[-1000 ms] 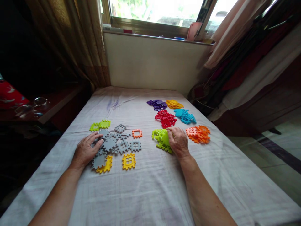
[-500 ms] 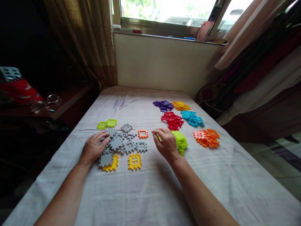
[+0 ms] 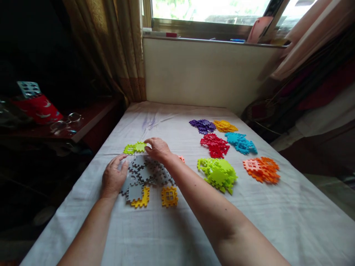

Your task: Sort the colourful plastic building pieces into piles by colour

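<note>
My right hand [image 3: 158, 149] reaches over the grey pieces, its thumb and fingers slightly apart at the right edge of a solid lime-green interlocking tile [image 3: 140, 147]. That tile lies flat beside a lime-green window tile [image 3: 129, 149]. My left hand [image 3: 114, 175] rests open at the left side of a heap of grey interlocking tiles [image 3: 145, 173], thumb apart from the fingers. Below the heap lie a yellow tile [image 3: 144, 199], partly under a grey one, and a yellow window tile [image 3: 169, 196]. My right forearm mostly hides an orange frame tile [image 3: 181, 158].
Sorted heaps lie on the right: purple [image 3: 202, 126], yellow-orange [image 3: 225, 126], red [image 3: 215, 145], blue [image 3: 241, 143], lime green [image 3: 218, 174] and orange [image 3: 262, 169]. A dark side table [image 3: 91, 118] with glasses [image 3: 66, 123] and a red container [image 3: 41, 109] stands left of the sheeted surface [image 3: 144, 236].
My right hand has moved left from beside the lime-green heap to the small lime-green tiles. My left hand stays by the grey heap. The view has shifted slightly.
</note>
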`<state>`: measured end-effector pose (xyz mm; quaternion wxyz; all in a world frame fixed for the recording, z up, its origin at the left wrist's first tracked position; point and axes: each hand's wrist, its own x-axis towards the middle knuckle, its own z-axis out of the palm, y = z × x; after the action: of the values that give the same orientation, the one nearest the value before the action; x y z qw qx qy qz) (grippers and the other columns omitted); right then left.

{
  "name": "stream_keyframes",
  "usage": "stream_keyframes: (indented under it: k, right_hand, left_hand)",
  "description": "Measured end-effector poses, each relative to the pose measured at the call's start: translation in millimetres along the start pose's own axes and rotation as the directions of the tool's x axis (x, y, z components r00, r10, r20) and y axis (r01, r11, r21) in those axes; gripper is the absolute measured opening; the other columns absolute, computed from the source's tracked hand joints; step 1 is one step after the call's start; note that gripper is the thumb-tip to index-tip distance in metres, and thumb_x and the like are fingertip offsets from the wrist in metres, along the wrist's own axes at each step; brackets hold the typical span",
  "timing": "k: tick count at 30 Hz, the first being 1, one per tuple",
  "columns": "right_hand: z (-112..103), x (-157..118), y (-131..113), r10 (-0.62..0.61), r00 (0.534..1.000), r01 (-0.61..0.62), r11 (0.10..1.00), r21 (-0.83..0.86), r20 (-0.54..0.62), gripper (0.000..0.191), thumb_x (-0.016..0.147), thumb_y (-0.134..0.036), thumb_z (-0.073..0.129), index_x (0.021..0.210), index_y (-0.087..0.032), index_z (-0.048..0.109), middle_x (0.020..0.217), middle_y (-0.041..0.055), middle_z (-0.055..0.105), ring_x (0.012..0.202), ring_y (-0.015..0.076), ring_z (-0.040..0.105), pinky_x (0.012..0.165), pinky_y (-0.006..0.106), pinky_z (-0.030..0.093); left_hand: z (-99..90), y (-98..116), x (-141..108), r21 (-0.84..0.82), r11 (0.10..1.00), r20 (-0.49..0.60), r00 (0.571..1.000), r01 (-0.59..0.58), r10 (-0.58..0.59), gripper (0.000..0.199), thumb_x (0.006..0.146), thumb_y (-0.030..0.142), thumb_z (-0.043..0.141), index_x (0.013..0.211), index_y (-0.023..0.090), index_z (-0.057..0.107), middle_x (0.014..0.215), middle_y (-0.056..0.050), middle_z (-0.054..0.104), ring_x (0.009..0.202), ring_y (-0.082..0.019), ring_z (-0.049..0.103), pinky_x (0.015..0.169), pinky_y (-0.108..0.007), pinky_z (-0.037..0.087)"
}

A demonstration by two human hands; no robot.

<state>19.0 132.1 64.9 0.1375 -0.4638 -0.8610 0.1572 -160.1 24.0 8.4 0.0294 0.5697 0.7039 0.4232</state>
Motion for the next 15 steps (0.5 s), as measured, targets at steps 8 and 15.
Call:
stream_keyframes:
  k: [8, 15]
  right_hand:
    - [14.6, 21.7, -2.8, -0.084, 0.990, 0.102, 0.981, -0.167, 0.115, 0.034, 0.092, -0.040, 0.057, 0.116, -0.021, 0.072, 0.129, 0.0093, 0.068, 0.116, 0.0251, 0.061, 0.092, 0.032, 0.048]
    - [-5.7, 4.5, 2.5, 0.053, 0.999, -0.052, 0.986, -0.157, 0.002, 0.037, 0.103, -0.031, 0.036, 0.118, -0.022, 0.068, 0.114, 0.0098, 0.074, 0.103, 0.0219, 0.068, 0.083, 0.030, 0.048]
  left_hand:
    - [2.5, -5.9, -1.0, 0.028, 0.999, -0.002, 1.000, 0.023, -0.023, 0.035, 0.087, 0.041, 0.048, 0.110, 0.022, 0.067, 0.119, -0.007, 0.072, 0.115, -0.025, 0.065, 0.103, -0.040, 0.049]
    - [2.6, -5.4, -0.3, 0.011, 1.000, 0.007, 1.000, 0.014, -0.014, 0.035, 0.086, 0.041, 0.048, 0.109, 0.022, 0.067, 0.121, -0.008, 0.071, 0.116, -0.026, 0.064, 0.105, -0.041, 0.048]
